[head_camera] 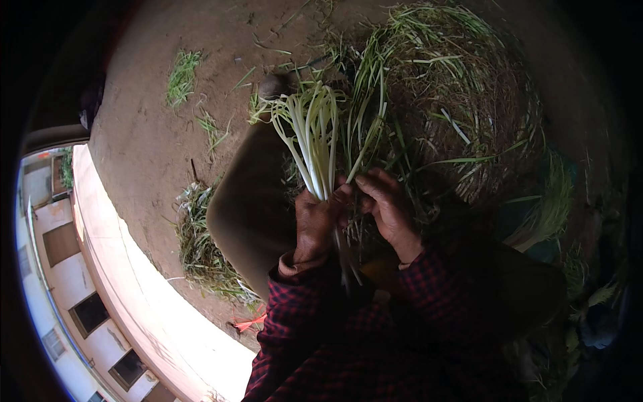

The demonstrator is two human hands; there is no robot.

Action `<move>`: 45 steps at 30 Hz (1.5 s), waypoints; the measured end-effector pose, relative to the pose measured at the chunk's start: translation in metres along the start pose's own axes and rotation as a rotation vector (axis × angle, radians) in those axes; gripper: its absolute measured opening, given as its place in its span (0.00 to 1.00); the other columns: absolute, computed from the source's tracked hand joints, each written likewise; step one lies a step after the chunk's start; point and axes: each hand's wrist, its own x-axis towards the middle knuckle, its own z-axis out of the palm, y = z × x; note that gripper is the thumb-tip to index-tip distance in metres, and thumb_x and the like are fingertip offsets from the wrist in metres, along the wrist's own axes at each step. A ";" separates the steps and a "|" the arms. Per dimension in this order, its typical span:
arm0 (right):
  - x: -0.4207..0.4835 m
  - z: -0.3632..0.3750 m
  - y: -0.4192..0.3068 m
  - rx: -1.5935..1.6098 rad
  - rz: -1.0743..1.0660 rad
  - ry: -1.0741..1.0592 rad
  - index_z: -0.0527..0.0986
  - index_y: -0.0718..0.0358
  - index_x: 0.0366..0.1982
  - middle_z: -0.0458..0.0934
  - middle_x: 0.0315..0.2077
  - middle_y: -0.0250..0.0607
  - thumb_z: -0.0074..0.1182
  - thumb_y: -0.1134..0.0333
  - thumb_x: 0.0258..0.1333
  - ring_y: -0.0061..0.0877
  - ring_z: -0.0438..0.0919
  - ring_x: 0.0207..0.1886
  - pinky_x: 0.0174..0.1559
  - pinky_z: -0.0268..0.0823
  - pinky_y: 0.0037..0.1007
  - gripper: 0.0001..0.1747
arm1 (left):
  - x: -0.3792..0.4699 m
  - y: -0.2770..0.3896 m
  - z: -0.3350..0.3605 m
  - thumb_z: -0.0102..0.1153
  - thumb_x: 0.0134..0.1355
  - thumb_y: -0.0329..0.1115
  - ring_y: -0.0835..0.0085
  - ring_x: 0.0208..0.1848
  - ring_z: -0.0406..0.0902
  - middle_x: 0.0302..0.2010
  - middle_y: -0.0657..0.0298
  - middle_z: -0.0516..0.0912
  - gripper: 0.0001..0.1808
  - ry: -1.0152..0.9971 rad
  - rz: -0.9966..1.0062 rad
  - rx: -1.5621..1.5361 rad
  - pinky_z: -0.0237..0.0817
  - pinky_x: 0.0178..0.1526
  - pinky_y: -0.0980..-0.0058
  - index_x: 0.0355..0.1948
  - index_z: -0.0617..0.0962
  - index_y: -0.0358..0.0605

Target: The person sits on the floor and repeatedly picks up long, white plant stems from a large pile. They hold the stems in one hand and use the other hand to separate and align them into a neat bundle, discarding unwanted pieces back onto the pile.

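Observation:
My left hand (314,226) is closed around a bunch of pale, narrow-leaved stalks (312,145), which look like garlic chives or a similar allium. Their yellowish leaf tops droop beyond my fist, and pale lower ends trail below it. Right beside it, my right hand (389,208) pinches the lower part of a greener stalk (370,138) between thumb and fingers. Both hands nearly touch at the fingertips. Exactly how many stalks the right fingers hold is hidden.
A large heap of green stalks and brown roots (467,95) lies at the upper right. More trimmings (206,246) sit left of my bent knee (246,211). Loose greens (183,78) lie on the earthen floor (145,130). Another bundle (545,211) rests at the right.

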 end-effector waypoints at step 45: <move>-0.007 -0.071 0.047 -1.413 -0.655 -0.396 0.70 0.66 0.40 0.71 0.36 0.49 0.43 0.78 0.46 0.41 0.71 0.41 0.43 0.66 0.35 0.16 | -0.014 0.080 -0.044 0.54 0.57 0.30 0.80 0.16 0.67 0.22 0.62 0.76 0.06 0.040 0.140 -0.243 0.58 0.15 0.85 0.35 0.72 0.43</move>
